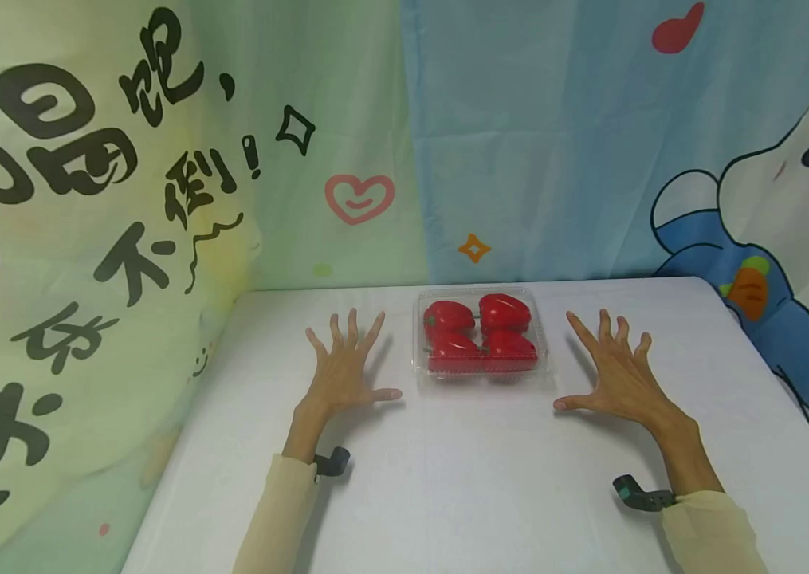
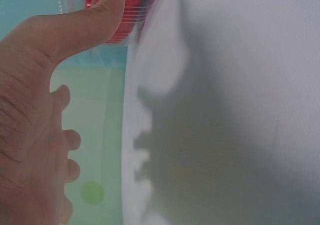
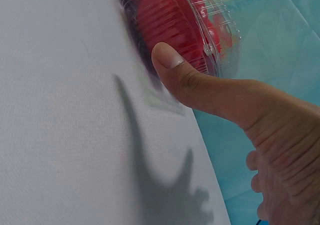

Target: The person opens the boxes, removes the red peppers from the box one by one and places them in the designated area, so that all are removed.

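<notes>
A clear plastic box [image 1: 479,379] sits toward the back of the white table, with several red bell peppers [image 1: 456,352] inside in two rows. To its left, my left hand [image 1: 342,375] hovers with fingers spread wide and thumb pointing at the box. On the other side my right hand [image 1: 619,379] is spread the same way, palm down, its thumb toward the box. Neither hand holds anything. In the left wrist view the thumb [image 2: 85,27] overlaps the box; the right wrist view shows the ribbed box wall [image 3: 170,25] beyond the right thumb [image 3: 200,85].
White cloth covers the table [image 1: 476,494]. Behind it hangs a printed curtain [image 1: 519,159] with hearts, lettering and a cartoon bear. A dark wrist camera [image 1: 332,462] sits at the left cuff, another camera [image 1: 641,496] at the right one.
</notes>
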Available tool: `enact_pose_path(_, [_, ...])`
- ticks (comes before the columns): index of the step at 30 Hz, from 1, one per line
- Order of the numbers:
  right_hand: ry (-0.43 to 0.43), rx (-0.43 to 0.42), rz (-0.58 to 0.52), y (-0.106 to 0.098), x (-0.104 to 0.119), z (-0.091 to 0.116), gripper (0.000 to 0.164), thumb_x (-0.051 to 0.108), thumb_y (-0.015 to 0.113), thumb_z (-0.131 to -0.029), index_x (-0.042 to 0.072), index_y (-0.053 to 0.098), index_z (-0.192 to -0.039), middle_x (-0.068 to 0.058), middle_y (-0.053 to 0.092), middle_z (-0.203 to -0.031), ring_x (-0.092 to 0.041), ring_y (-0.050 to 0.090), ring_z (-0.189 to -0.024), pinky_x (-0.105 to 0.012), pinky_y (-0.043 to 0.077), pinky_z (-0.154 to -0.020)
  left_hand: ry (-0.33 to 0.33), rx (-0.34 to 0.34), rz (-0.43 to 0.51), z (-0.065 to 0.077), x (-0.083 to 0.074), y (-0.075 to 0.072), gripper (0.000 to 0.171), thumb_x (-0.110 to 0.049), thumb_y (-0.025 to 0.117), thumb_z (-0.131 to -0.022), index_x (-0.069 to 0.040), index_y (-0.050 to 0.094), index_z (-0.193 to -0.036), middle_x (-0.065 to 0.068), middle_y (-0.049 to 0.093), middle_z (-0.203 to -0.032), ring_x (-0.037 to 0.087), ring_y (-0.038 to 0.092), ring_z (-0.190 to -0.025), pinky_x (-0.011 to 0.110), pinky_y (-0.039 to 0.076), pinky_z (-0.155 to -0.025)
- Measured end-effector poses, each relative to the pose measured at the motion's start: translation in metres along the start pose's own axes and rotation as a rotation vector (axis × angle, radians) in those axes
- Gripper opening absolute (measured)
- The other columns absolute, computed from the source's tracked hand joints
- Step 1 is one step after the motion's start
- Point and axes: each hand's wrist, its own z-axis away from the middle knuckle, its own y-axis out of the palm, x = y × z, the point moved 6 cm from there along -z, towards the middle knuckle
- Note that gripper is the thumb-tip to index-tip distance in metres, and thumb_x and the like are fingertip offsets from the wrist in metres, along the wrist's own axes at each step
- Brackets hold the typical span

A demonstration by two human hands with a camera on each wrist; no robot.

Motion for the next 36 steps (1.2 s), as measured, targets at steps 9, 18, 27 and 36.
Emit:
enact_pose_path(9, [-0.001,-0.028,-0.020,-0.001,-0.002,0.003,0.149,0.064,0.098,-0.060,0.025,0.013,-0.176,-0.047,0.016,-0.171,-0.075,0.017,-0.153,-0.098,0.008,-0.112,-0.018,0.007,0.023,-0.001,0.000,0.000,0.135,-0.081,0.082,-0.074,-0.029,0.012,-0.177,0.031,0.018,-0.180,0.067,0.018,-0.161,0.096,0.007,-0.115])
enact_pose_path(18, [-0.052,-0.144,-0.144,-0.012,0.005,0.012,0.085,0.025,0.095,-0.082,0.013,0.057,-0.157,-0.033,0.056,-0.157,-0.057,0.047,-0.146,-0.082,0.031,-0.119,-0.130,-0.158,0.177,0.003,0.002,-0.008,0.090,-0.039,0.078,-0.100,-0.018,0.029,-0.173,0.029,0.039,-0.172,0.056,0.044,-0.154,0.078,0.040,-0.117])
enact_pose_path(27, [-0.138,-0.281,-0.211,-0.017,0.026,0.022,0.050,0.009,0.096,-0.080,0.011,0.081,-0.127,-0.017,0.081,-0.125,-0.043,0.075,-0.120,-0.071,0.051,-0.106,-0.236,-0.478,0.365,0.018,-0.004,-0.029,0.038,-0.024,0.069,-0.106,-0.011,0.070,-0.141,0.018,0.084,-0.108,0.035,0.083,-0.085,0.043,0.057,-0.058])
enact_pose_path(36, [-0.166,-0.294,-0.247,-0.009,0.037,0.023,0.039,0.004,0.092,-0.082,0.011,0.083,-0.120,-0.015,0.083,-0.118,-0.041,0.076,-0.114,-0.072,0.052,-0.104,-0.281,-0.611,0.503,0.022,-0.029,-0.043,0.022,-0.023,0.066,-0.107,-0.006,0.080,-0.113,0.014,0.085,-0.098,0.028,0.084,-0.079,0.044,0.066,-0.070])
